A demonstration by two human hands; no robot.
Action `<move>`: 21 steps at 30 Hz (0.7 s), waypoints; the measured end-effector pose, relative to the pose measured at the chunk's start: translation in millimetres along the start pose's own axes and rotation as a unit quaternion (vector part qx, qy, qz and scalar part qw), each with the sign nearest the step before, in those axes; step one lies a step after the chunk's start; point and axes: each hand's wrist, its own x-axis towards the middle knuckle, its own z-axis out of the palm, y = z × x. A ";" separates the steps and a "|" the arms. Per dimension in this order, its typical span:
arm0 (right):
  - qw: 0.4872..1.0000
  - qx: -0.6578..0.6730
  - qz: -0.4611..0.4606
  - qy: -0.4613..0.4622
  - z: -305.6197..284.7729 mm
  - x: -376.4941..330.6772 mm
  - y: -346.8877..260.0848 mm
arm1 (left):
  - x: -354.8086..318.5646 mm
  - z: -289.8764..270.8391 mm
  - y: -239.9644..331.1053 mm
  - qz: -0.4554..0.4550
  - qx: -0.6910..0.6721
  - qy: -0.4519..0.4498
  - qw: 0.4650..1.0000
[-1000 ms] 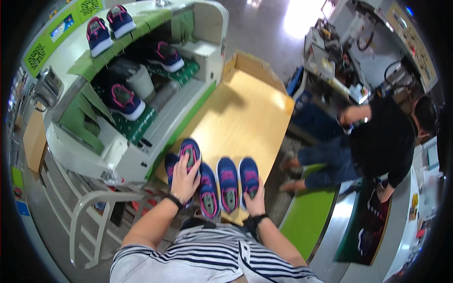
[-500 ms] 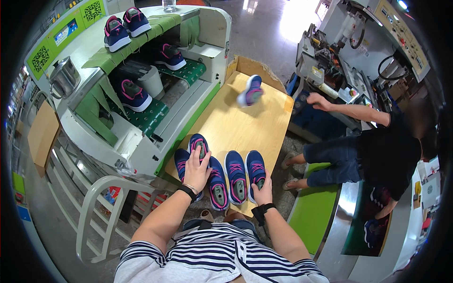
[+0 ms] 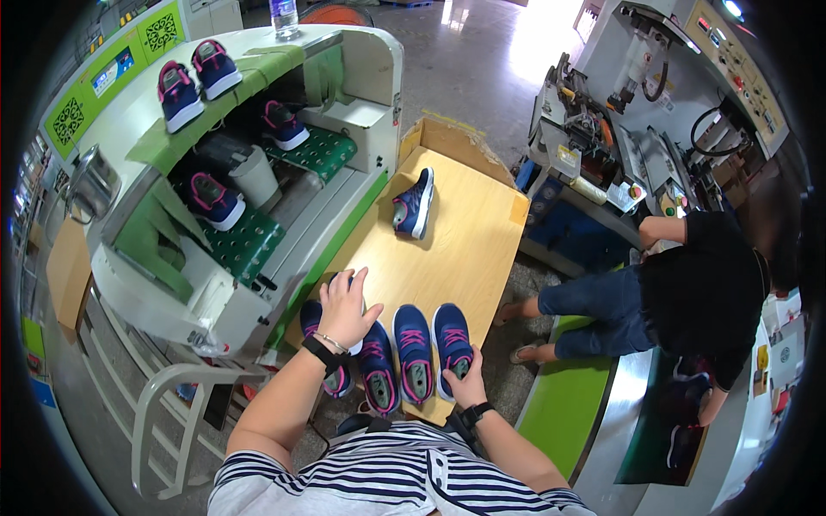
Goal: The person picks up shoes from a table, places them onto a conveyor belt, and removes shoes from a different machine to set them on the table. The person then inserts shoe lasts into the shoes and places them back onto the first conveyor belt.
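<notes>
Several navy sneakers with pink laces stand in a row at the near end of a wooden tabletop [image 3: 456, 249]. My right hand [image 3: 469, 381] grips the heel and collar of the rightmost sneaker [image 3: 451, 331]. Beside that one is another sneaker [image 3: 413, 344], then a third sneaker [image 3: 377, 361]. My left hand [image 3: 346, 311], fingers spread, is over a sneaker at the left that it mostly hides. Next to it, a sneaker [image 3: 311, 316] shows only in part. Farther up the tabletop, a single sneaker [image 3: 416, 205] lies tipped on its side.
To the left, a white machine [image 3: 361, 52] carries sneakers on its green perforated belt [image 3: 323, 156] and on top. A metal railing [image 3: 163, 387] stands at the near left. On the right, a co-worker [image 3: 705, 284] bends over a bench beside another machine [image 3: 637, 146].
The far sneaker, blurred in motion before, now lies on the tabletop. The co-worker's outstretched arm has drawn back. My left hand's fingers have spread; my right hand stays at the rightmost sneaker.
</notes>
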 end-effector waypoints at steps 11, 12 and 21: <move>0.996 0.080 0.023 0.024 -46.5 72.6 -14.9 | 235.0 100.3 -10.8 -0.323 -0.003 -0.137 0.936; 0.999 0.009 -0.016 0.047 -45.6 80.7 1.5 | 250.3 112.9 -5.1 -0.343 -0.008 -0.135 0.930; 0.995 -0.089 -0.033 0.043 -50.9 98.1 6.9 | 265.2 179.5 55.3 -0.158 -0.072 0.108 0.979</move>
